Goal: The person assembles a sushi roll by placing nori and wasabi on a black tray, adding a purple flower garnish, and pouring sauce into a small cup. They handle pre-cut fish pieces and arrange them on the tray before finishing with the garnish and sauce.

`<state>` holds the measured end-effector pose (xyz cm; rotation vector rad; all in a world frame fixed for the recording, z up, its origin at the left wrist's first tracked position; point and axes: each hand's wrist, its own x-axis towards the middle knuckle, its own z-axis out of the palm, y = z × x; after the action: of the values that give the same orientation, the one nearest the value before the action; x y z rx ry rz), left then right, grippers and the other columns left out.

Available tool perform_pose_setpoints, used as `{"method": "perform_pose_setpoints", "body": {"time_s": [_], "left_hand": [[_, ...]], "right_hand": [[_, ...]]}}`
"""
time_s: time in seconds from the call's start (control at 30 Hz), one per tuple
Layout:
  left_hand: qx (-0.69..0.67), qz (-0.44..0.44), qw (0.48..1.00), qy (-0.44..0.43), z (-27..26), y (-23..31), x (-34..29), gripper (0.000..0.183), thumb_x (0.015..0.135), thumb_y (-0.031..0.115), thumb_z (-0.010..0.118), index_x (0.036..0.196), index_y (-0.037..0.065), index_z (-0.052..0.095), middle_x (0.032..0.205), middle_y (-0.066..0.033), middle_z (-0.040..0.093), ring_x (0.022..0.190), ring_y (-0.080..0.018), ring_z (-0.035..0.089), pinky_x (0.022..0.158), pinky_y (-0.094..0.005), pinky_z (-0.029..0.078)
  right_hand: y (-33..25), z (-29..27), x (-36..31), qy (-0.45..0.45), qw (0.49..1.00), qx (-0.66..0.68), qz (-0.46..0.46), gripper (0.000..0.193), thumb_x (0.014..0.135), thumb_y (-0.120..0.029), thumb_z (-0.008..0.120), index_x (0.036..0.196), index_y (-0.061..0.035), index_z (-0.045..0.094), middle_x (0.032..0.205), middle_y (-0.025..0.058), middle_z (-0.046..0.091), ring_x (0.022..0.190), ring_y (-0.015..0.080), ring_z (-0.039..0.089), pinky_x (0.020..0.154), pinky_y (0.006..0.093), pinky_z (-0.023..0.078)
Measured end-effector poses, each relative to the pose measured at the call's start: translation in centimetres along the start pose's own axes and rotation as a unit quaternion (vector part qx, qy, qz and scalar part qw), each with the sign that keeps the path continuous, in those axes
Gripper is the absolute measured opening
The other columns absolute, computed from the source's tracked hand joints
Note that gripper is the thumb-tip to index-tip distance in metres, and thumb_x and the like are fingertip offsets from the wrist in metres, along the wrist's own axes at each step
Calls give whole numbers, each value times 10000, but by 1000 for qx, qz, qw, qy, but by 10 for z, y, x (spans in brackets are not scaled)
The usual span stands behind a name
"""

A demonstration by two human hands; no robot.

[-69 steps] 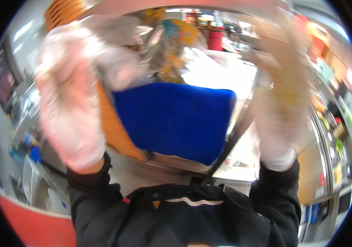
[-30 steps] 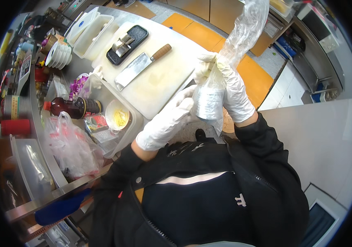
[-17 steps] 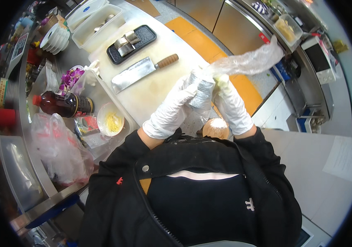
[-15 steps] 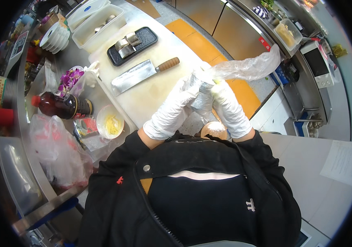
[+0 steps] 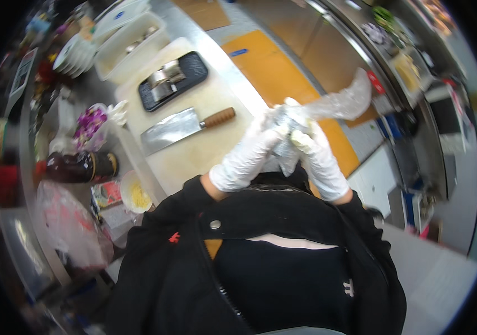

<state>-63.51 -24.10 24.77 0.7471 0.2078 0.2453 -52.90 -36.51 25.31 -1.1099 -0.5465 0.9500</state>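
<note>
Both of my hands, in white gloves, grip a silvery bundle in clear plastic [image 5: 287, 127] in front of my chest. My left hand [image 5: 245, 155] closes around its left side, and my right hand [image 5: 323, 159] pinches it from the right. A long loose end of the clear plastic [image 5: 343, 101] trails off to the right. What is inside cannot be made out. Left of my hands, a cleaver [image 5: 172, 129] with a wooden handle lies on the pale cutting board [image 5: 196, 159]. Beyond it, a black tray [image 5: 194, 84] holds several silvery cut pieces, apparently fish [image 5: 165, 81].
Along the left are a lidless plastic container [image 5: 107, 66], stacked white dishes [image 5: 74, 56], purple flowers [image 5: 90, 124], a dark bottle [image 5: 79, 167], a bowl of yellow shreds [image 5: 136, 192] and a plastic bag [image 5: 71, 223]. A microwave [image 5: 445, 114] stands at right.
The view has shifted and blurred slightly. My hands have drawn closer together around the bundle, which now looks more bunched, and the loose plastic end still hangs to the right.
</note>
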Motion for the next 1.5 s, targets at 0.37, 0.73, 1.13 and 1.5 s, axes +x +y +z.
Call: {"method": "perform_pose_setpoints", "body": {"time_s": [0.37, 0.73, 1.13, 1.5], "left_hand": [[-27, -21, 994, 101, 79, -79, 171, 604, 960, 265, 668, 1443, 55, 370, 1376, -73, 475, 1292, -162, 457, 1085, -345, 375], [-1, 80, 962, 263, 90, -82, 235, 584, 938, 266, 683, 1379, 29, 384, 1322, -96, 498, 1257, -187, 503, 1061, -368, 420], [-72, 198, 940, 270, 24, -17, 261, 506, 928, 261, 645, 1334, 51, 431, 1290, -87, 519, 1221, -166, 515, 1061, -346, 408], [-65, 284, 871, 396, 11, 1, 284, 478, 891, 204, 608, 1302, 29, 438, 1206, -100, 559, 1111, -168, 580, 947, -324, 499]], "right_hand": [[-63, -205, 83, -83, 994, 15, 75, 687, 906, -148, 684, 1506, -12, 378, 1472, 91, 464, 1314, 173, 473, 1108, 324, 368], [-72, -255, 182, -246, 957, 0, 157, 569, 954, -191, 644, 1444, 22, 449, 1552, 143, 388, 1387, 222, 411, 1155, 359, 307], [-94, -182, 305, -379, 905, -101, 166, 673, 932, -197, 690, 1491, 17, 383, 1521, 100, 427, 1341, 176, 443, 1141, 334, 312], [-83, -155, 368, -423, 859, 1, 290, 963, 814, -108, 785, 1567, -33, 189, 1430, 92, 475, 1301, 170, 462, 1101, 329, 362]]}}
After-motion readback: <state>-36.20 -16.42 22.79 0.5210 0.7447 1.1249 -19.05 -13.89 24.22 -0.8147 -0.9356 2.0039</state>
